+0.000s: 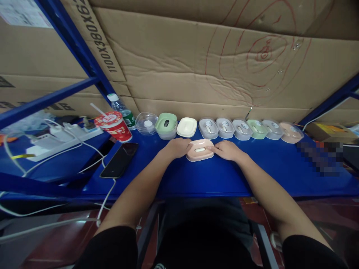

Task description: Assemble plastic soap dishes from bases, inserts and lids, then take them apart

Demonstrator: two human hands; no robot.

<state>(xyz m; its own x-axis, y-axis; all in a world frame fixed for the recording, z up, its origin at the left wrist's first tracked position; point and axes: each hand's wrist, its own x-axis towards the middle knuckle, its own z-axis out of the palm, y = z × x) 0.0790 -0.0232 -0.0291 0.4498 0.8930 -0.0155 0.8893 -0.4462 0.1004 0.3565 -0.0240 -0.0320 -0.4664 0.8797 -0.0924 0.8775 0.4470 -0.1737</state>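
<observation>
A shallow pink plastic box (200, 154) with rounded corners and a white oblong piece in its middle is at the centre of the blue table. My left hand (179, 147) grips its left edge, fingers bent around it. On the opposite edge, my right hand (227, 150) holds it with the thumb reaching over the rim. Just behind stands a cream square dish (186, 127). To its left are a stack of green lids on a container (166, 126) and a clear lid or tray (146, 123).
A row of several closed boxes, grey (208, 128), green (256, 128) and pink (291, 132), runs along the cardboard back wall (168, 56). On the left are a phone (119, 160), a red cup with straw (114, 127), a bottle (127, 117) and a power strip (67, 144) with cables.
</observation>
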